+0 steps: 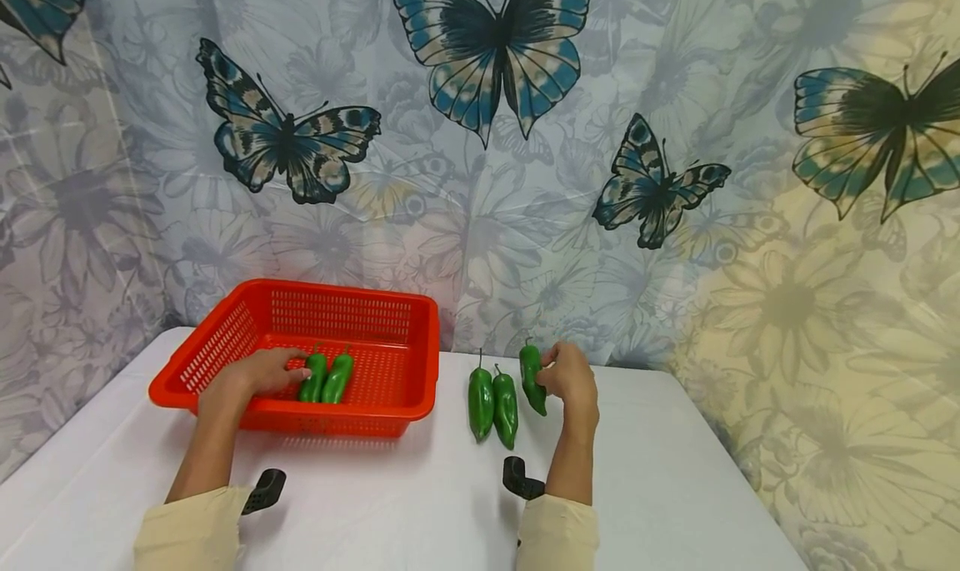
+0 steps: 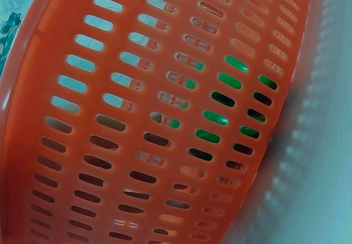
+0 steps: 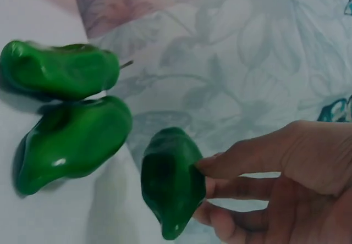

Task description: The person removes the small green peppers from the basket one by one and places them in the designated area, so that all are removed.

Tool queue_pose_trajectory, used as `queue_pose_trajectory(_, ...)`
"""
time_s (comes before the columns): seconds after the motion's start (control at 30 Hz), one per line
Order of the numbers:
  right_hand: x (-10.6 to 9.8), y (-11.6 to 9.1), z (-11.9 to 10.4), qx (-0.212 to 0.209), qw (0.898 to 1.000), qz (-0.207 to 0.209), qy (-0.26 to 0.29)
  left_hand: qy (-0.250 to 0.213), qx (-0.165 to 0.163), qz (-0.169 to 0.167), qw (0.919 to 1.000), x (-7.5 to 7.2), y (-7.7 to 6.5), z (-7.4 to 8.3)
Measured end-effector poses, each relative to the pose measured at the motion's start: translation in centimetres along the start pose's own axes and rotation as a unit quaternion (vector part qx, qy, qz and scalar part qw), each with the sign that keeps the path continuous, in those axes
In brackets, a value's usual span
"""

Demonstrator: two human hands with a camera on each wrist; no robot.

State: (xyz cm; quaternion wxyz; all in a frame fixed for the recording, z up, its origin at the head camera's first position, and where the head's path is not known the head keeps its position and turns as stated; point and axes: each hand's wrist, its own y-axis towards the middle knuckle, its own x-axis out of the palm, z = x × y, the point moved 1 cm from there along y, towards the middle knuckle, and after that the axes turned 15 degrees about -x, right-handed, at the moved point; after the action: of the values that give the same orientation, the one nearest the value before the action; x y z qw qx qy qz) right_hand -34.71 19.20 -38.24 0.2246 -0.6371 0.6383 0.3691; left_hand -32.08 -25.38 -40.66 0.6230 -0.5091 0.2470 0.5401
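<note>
Inside the red basket [image 1: 431,371], two green peppers lie side by side. My left hand [image 1: 258,373] reaches over the near left rim and pinches the left pepper [image 1: 313,381]; the right pepper [image 1: 337,379] lies just beside it. In the left wrist view the slotted basket wall [image 2: 126,145] hides most of that hand, with green showing through the slots. My right hand [image 1: 570,377] pinches another green pepper [image 3: 171,181] between thumb and fingers, stem upward in the head view. To its left, two more green peppers [image 1: 481,404] [image 1: 506,408] lie on the table.
The basket stands at the back left of the white-covered table [image 1: 360,504]. Behind the table hangs a cloth [image 1: 480,221] printed with butterflies and flowers. A black wrist device [image 1: 266,489] sits by the left sleeve, another [image 1: 522,479] by the right.
</note>
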Motion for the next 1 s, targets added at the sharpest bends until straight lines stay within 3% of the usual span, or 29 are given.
queue_pose_trajectory(0.2, 1.1, -0.1, 1.9, 0.039, 0.998, -0.054, -0.007, 0.000, -0.005, 0.001, 1.0000, 0.0, 0.0, 0.0)
queue_pose_trajectory(0.47, 1.9, 0.0, 2.7, 0.092, 0.988, -0.125, 0.019, -0.003, -0.007, 0.002, 1.0000, 0.0, -0.1, 0.0)
queue_pose_trajectory(1.0, 1.8, -0.1, 2.5, 0.098, 0.987, -0.130, 0.016, -0.004, -0.009, 0.000, 0.9999, 0.0, -0.2, 0.0)
